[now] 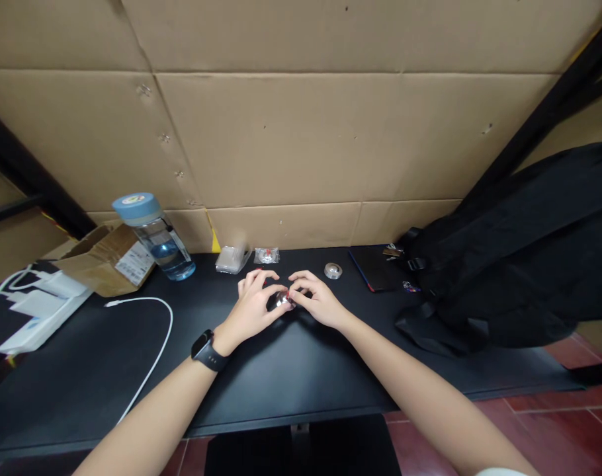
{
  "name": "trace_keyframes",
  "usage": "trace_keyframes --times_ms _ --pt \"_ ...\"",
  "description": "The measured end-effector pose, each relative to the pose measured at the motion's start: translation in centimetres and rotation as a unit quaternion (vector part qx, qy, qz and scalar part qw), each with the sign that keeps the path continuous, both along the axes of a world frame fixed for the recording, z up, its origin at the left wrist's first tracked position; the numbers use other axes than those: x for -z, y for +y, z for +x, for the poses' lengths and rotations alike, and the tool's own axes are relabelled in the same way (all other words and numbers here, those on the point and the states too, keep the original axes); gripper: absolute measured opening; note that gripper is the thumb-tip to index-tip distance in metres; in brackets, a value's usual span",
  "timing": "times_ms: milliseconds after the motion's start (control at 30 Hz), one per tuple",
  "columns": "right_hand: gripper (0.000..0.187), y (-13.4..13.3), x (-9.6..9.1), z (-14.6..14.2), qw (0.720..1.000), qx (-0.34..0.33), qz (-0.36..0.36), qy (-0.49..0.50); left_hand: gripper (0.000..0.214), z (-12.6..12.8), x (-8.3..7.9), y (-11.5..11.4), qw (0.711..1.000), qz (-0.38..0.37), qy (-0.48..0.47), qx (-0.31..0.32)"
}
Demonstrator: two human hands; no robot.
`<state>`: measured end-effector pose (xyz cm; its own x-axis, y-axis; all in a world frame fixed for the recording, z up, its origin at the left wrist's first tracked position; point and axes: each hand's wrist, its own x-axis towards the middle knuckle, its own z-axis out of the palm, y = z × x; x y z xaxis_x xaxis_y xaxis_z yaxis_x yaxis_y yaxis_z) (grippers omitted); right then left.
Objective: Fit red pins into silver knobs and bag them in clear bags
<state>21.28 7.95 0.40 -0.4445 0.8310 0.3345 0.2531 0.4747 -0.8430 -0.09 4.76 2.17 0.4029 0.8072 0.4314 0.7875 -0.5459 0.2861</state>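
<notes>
left hand [255, 299], black smartwatch [208, 350] on wrist, curls thumb and index finger around a small shiny object [283, 301], gripping its sides. right hand [315, 299] pinches at its red part, thumb against fingertips; exact contact too small to tell. object sits between both hands, over middle of black table [301, 367]. just behind: clear packet [266, 255] with something red inside, stack of plastic bags [230, 260] to its left. tape roll [333, 270] right of hands, then dark flat case [374, 270], black backpack [509, 258]. far left: blue-lidded water bottle [157, 231], open cardboard box [102, 264], white cable [168, 330], white power strip [45, 324].
</notes>
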Motion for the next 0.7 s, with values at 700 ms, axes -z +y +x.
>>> trace_keyframes --times_ms 700 --pt "0.010 0.7 0.4 1.3 0.966 0.053 0.135 -0.213 0.039 -0.4 1.7 0.7 0.992 -0.086 0.080 0.036"
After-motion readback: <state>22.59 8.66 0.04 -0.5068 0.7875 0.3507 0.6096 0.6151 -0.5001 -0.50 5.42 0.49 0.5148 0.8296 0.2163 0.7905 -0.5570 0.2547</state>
